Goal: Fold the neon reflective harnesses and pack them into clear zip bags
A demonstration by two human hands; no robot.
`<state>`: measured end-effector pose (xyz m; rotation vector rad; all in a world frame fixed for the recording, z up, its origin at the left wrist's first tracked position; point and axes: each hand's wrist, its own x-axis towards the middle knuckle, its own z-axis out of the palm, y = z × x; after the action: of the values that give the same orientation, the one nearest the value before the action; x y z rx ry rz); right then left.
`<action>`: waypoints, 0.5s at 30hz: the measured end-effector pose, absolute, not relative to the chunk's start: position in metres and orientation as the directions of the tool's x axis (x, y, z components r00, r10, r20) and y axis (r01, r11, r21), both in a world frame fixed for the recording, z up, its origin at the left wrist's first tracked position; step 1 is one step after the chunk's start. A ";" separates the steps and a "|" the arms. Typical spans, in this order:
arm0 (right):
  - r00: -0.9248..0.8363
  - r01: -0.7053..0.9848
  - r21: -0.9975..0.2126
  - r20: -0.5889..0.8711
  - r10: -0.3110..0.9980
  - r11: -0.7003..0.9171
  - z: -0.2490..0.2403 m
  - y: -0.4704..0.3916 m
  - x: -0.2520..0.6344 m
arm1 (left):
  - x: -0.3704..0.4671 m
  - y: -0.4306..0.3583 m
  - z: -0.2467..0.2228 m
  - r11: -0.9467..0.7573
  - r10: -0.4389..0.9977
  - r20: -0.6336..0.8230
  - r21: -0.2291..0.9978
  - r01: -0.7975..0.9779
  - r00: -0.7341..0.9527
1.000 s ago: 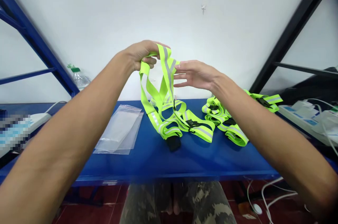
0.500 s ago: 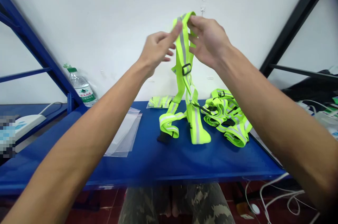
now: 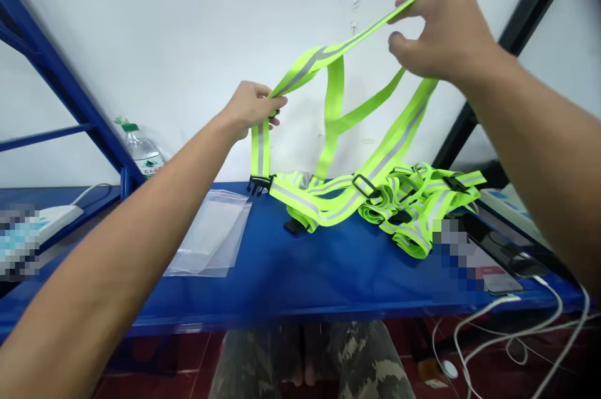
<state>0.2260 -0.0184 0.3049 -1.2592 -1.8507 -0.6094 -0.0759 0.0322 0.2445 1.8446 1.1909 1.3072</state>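
Left hand (image 3: 251, 108) pinching neon harness (image 3: 394, 147), right hand (image 3: 446, 32) supporting it, thumb apart; bottle label (image 3: 151, 165) blurred

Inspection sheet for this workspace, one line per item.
Surface: blue table, no spill seen on its visible part.
Job's things: reflective harness held up, black buckle unclipped at its left; strap pile at right, tangled; clear bags overlapping at left.
Clutter: phone by the pile; bottle at back left.
Grippers: bare hands; left hand pinches the harness, right hand carries its upper loop over the fingers, thumb apart.
Cables: white cable plugged into the phone; others hang loose below the table's right side.
Surroundings: white wall marked in places; blue frame left, black post right. Co-workers: nothing seen.
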 end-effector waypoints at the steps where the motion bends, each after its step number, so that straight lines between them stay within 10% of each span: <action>1: -0.167 0.938 -0.047 0.805 0.569 0.342 0.310 -0.021 0.230 | -0.076 0.031 0.242 -0.410 0.912 0.391 0.849 0.334 0.124; 10: -0.171 0.892 -0.162 0.743 0.648 0.421 0.310 -0.012 0.220 | -0.059 0.008 0.237 -0.231 0.916 0.175 0.966 0.117 0.362; 15: -0.376 0.775 -0.422 0.291 0.880 0.470 0.257 -0.008 0.194 | -0.043 0.016 0.217 -0.225 0.922 0.214 0.974 -0.003 0.321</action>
<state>0.1935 -0.0077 0.2567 -1.3749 -2.2471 0.2954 -0.0429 0.0163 0.2174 1.5330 0.8719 1.1016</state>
